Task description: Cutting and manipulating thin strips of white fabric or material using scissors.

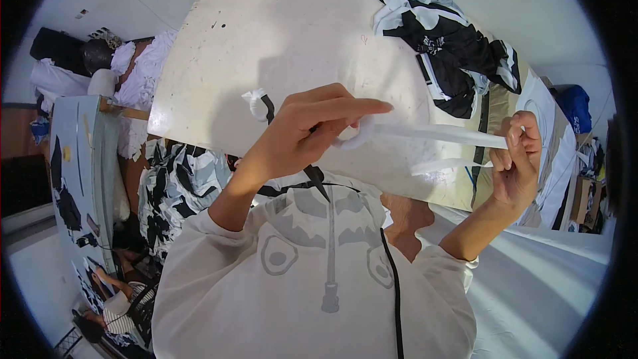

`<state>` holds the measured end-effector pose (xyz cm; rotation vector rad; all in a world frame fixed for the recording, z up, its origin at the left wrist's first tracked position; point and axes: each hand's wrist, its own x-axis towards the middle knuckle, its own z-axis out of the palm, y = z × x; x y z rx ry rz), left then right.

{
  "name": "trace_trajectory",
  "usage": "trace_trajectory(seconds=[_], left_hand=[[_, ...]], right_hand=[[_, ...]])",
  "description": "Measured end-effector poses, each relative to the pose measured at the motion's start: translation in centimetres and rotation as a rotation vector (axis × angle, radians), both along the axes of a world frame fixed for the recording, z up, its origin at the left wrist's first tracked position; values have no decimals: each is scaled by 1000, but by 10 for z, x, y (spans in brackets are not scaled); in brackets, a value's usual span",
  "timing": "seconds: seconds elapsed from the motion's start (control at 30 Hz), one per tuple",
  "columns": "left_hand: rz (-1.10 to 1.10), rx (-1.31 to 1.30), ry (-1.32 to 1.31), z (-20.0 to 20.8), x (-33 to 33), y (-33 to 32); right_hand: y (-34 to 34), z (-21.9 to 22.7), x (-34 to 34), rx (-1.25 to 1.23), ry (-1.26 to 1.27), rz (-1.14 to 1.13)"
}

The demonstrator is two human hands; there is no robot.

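A white fabric strip (438,134) is stretched nearly level between my two hands, above the table. At its left end it curls into a loop beside my left hand (309,126), whose index finger reaches out over it while the other fingers bend around it. My right hand (518,159) pinches the strip's other end, and a loose tail hangs below those fingers. A narrow black-and-white piece (256,103) shows beyond my left wrist. Something black and tapered (316,183) sticks out below the same hand; whether the two are joined is hidden.
On the pale table (212,80), a heap of black, white and grey garments (458,46) lies at the far right. Cut fabric pieces (179,186) are piled left of me. Further left, a person (119,309) sits by a grey-blue table (83,159).
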<state>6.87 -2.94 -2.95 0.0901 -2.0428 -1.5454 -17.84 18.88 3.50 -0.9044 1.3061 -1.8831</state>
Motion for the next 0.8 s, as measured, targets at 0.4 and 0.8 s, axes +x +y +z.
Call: trace_trajectory(seconds=[0.4, 0.8], left_hand=[[-47, -3, -110, -31, -25, 16], [92, -372, -217, -129, -61, 37]], right_hand=[[-38, 30, 25, 167, 390, -31], [-60, -7, 33, 337, 544, 79]])
